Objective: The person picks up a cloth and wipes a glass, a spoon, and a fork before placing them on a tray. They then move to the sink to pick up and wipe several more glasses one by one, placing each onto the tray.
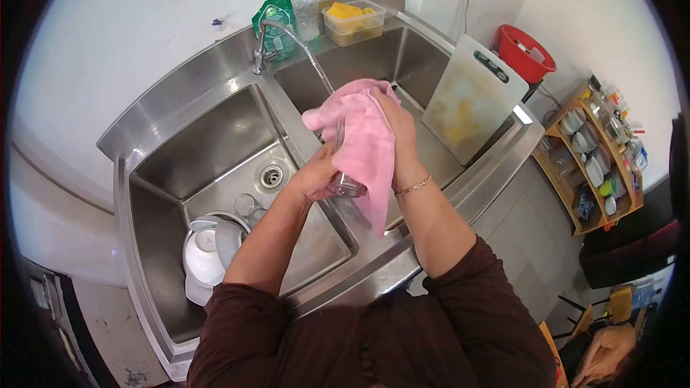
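Observation:
My left hand (316,174) is closed around a clear drinking glass (346,186), whose thick base shows below the fingers. A pink cloth (368,140) wraps over the upper part of the glass and hangs down at its right side. My right hand (401,129) grips the cloth against the glass from the right; its fingertips are partly hidden by the fabric. Both hands are held above the divider between two steel sink basins. The upper end of the glass is covered.
In the left basin (194,162), white bowls (204,248) and a glass (246,205) lie near the drain. A flexible-hose faucet (260,54) rises behind. A cutting board (474,100) leans in the right basin. A plastic tub (354,27) and bottle (306,11) stand along the back.

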Tool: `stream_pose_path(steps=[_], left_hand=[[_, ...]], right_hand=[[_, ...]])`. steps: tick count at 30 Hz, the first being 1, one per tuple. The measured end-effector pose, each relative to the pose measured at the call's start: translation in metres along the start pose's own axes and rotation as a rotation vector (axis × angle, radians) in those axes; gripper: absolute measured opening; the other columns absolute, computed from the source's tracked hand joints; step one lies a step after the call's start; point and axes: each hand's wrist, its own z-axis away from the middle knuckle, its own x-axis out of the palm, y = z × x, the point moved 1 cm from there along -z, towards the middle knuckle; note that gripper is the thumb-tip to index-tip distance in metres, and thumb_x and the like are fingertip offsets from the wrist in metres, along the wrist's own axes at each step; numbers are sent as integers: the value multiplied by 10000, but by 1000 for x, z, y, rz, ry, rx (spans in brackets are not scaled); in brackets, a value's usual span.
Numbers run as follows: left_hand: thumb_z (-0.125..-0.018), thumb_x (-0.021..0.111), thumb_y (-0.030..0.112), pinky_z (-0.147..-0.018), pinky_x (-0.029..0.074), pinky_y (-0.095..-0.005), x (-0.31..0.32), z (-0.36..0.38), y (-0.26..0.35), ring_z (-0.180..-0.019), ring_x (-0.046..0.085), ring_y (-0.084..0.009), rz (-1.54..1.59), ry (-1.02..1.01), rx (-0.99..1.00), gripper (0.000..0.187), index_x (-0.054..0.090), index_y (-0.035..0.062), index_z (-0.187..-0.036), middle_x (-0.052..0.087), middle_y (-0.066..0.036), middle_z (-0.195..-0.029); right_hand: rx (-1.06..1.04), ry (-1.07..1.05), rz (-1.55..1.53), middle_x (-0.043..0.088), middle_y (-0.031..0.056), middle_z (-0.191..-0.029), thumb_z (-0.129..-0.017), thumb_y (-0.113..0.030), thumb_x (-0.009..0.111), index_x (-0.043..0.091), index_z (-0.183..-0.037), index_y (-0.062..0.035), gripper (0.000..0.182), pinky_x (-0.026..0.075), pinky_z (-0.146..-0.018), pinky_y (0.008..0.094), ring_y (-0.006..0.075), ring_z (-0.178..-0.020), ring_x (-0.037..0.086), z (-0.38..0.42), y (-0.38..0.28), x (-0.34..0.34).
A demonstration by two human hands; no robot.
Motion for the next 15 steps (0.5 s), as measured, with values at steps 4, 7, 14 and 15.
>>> stream_pose_path(steps=[4, 7, 14, 15], left_hand=[[-739, 743, 103, -907, 454, -329, 12, -6, -4, -1056, 555, -149, -421, 43, 329, 622, 420, 18, -1264, 560, -57, -1164], [-685, 769, 60, -945, 422, -329, 25, -12, -20, -1087, 536, -155, -398, 272, 543, 639, 437, 5, -1228, 550, -68, -1184], [-716, 715, 6, -842, 417, -284, 35, 2, 3, -922, 523, -139, -442, -124, 419, 543, 432, 22, -1180, 533, -34, -1020], [-716, 715, 6, -842, 417, -284, 40, 0, 1, -922, 523, -139, -445, -127, 422, 543, 432, 22, -1180, 533, -34, -1020]], right_hand=[[-358, -224, 241, 598, 62, -1027, -873, -195, 565, 548, -1121, 8, 321, 469, -780, 257, 131, -880, 584, -12, 11, -18], [-434, -370, 1068, 571, 104, -1118, -869, -172, 543, 529, -1140, 24, 335, 449, -863, 269, 160, -973, 565, -6, -5, -10], [133, -373, -367, 609, 186, -1025, -906, -278, 470, 548, -1076, 65, 390, 523, -777, 374, 278, -920, 622, -15, -25, -36], [172, -397, -421, 613, 196, -1010, -910, -305, 469, 551, -1065, 71, 415, 534, -761, 391, 296, -914, 630, -11, -38, -32]])
